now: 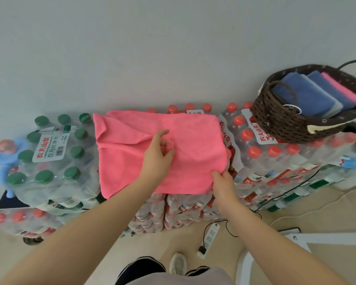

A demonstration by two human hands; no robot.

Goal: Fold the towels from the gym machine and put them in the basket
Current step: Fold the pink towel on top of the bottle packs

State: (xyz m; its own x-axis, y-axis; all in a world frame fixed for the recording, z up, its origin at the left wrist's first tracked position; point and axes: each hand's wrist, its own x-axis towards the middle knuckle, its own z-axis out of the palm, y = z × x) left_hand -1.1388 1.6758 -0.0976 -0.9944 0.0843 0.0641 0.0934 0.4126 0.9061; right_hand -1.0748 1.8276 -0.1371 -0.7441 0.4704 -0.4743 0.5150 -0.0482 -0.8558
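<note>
We have the soft pink microfibre towel point(158, 153) spread flat across the tops of the shrink-wrapped packs of water bottles point(275, 161), which seem to serve as our folding table because the caps make a roughly level bed. Our left hand point(157, 153) rests on the middle of the cloth, thumb and fingers curled to pinch a small ridge of it, probably to fix the fold line. Our right hand point(222, 184) grips the near right corner, fingers tucked under the hem and thumb on top, apparently ready to carry that edge over. The far left corner is turned back on itself in a loose triangle, so the cloth is not yet squared.

The fabric looks matte, limp and lightly napped, draping over the front edge of the packs. The dark brown woven oval basket point(286, 124) sits on the packs to the right, well apart from the towel, already holding folded blue towels point(304, 95) and a folded pink towel point(341, 89) standing on edge.
</note>
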